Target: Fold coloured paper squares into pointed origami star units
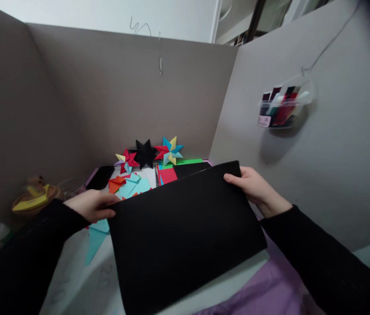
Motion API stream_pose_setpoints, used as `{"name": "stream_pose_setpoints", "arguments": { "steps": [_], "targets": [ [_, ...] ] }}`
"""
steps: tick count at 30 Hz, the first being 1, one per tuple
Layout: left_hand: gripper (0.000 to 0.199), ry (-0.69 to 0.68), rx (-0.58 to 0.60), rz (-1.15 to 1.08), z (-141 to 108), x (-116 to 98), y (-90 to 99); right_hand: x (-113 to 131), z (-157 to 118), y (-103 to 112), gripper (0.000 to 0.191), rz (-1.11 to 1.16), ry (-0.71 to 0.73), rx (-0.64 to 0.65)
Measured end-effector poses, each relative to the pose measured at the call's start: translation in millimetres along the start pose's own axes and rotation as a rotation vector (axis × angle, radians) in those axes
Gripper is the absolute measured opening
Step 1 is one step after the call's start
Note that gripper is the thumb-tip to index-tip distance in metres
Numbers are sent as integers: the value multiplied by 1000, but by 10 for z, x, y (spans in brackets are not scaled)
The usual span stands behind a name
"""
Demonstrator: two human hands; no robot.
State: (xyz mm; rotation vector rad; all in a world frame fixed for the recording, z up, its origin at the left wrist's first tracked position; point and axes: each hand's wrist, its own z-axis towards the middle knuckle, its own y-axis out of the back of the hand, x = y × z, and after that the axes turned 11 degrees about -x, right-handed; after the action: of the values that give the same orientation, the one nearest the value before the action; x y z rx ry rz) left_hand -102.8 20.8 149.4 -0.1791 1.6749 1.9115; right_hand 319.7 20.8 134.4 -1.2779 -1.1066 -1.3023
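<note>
The black sheet of paper (188, 236) is stretched between my hands, tilted in front of me above the white work surface (81, 284). My left hand (94, 205) pinches its far left corner; my right hand (257, 188) has the far right corner, thumb on the upper face, the other fingers mostly hidden behind. Both lower corners are unheld, and I can't tell whether the near edge touches anything.

That is my first worry: with only the far edge gripped, the near part could sag or curl, and uneven pressure from my thumbs might crease a corner. Pulling my hands apart too hard could make a corner slip or tear.

Just beyond the sheet lie light-blue folded pieces (135, 186) and an orange folded piece (117, 184); a pointed light-blue piece (96, 240) sits below my left hand. The sheet hides part of that pile, so lowering it blindly could push or flatten the folds.

Farther back, a red sheet (168, 176) and another black sheet (191, 169) lie together; mixing up the two blacks seems possible. Behind them the multicoloured star (170, 151) and the black star (144, 153) stand near the grey back panel (132, 92), where a wide sweep might topple them.
</note>
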Motion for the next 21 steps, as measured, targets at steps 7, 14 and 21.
{"name": "stream_pose_setpoints", "arguments": {
  "steps": [7, 14, 21],
  "targets": [
    [32, 411, -553, -859, -108, 17, -135, -139, -123, 25, 28, 80, 167, -223],
    [31, 417, -793, -992, -194, -201, -574, -407, -272, 84, 25, 89, 173, -242],
    [37, 510, -785, -965, -244, -191, -595, -293, -346, 138, 43, 37, 385, -329]
  ]
}}
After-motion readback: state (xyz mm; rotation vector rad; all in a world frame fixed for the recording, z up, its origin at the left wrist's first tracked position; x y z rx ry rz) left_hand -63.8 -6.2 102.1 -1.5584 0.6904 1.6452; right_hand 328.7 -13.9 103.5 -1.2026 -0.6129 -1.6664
